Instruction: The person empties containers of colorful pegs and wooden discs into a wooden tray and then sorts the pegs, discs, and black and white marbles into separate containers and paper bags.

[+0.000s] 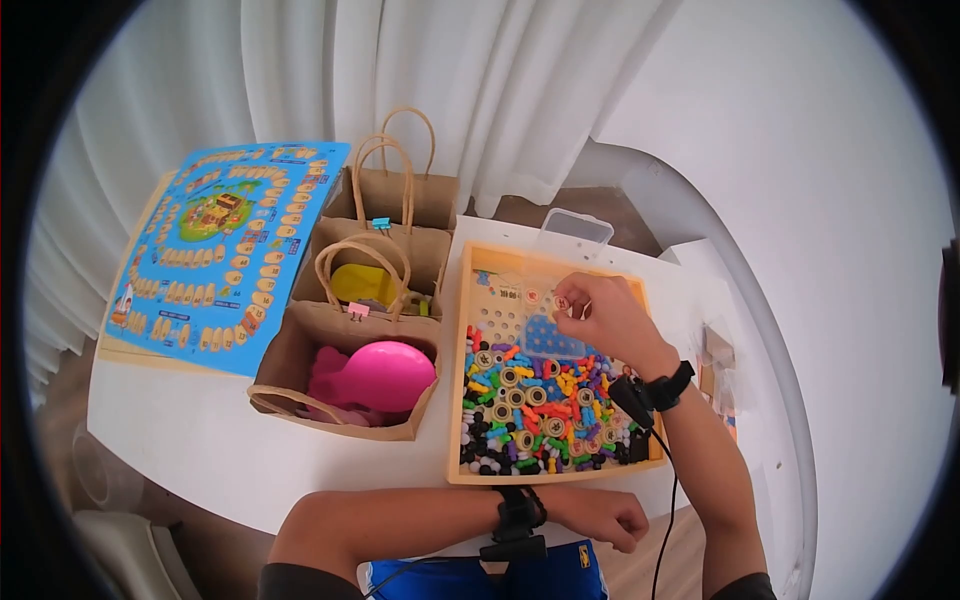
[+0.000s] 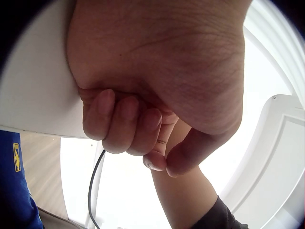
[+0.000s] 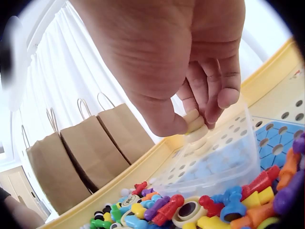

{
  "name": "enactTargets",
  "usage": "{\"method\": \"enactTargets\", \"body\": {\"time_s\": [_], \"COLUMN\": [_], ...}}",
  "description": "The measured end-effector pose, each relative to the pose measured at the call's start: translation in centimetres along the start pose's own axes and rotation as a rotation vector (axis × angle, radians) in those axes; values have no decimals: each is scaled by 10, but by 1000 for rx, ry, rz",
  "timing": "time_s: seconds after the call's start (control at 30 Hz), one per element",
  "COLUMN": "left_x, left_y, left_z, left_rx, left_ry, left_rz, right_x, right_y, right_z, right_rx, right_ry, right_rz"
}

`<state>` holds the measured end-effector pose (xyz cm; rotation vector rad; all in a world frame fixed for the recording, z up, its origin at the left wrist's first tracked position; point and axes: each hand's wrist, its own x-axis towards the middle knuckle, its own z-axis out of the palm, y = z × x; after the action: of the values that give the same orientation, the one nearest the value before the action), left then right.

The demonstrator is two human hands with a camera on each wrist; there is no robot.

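My right hand pinches a pale round wooden piece with a red mark between thumb and fingertips. In the right wrist view the hand holds the piece over a clear plastic box; a second pale disc shows just below it. The box stands inside a wooden tray, at the edge of a heap of coloured pegs and round pieces. My left hand lies near the table's front edge, its fingers loosely curled and holding nothing.
Brown paper bags stand left of the tray, one with a pink item. A blue game board lies farther left. Behind the tray is a clear lid; small plastic packets lie to its right. A cable hangs from the right wrist.
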<state>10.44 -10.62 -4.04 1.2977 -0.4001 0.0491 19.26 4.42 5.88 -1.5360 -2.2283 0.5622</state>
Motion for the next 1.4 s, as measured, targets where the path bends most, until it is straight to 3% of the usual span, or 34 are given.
{"method": "enactTargets", "body": {"time_s": [0.17,0.27,0.33,0.43,0.53,0.7,0.77,0.8,0.87,0.97,1.17,1.4], "left_x": [3,2,2,4,4,2,1,0,2,2,0,0], "left_y": [-9,-9,-8,-11,-10,-3,-1,0,-1,-4,-1,-1], "left_z": [0,0,-1,0,-1,0,0,0,0,-1,1,0], "left_rx": [15,-8,7,18,22,-2,-15,-5,3,15,4,3], "left_ry": [-3,-12,-18,-17,-20,-18,-22,-15,-16,-7,-1,-6], "left_rz": [-7,-10,-14,12,9,-26,-30,-22,-15,-20,15,-28], "right_x": [6,1,-7,-26,-42,-49,-46,-41,-27,-12,3,1], "right_y": [15,20,5,-12,-8,2,6,4,-4,1,7,-1], "right_z": [19,15,-2,-15,-10,-4,-2,-4,-8,4,37,32], "right_rx": [56,244,526,673,471,529,602,602,127,57,-143,-130], "right_ry": [-35,-103,-289,-441,-476,-374,-205,-204,-69,10,61,16], "right_rz": [14,56,222,252,159,161,85,84,87,50,-122,-71]}}
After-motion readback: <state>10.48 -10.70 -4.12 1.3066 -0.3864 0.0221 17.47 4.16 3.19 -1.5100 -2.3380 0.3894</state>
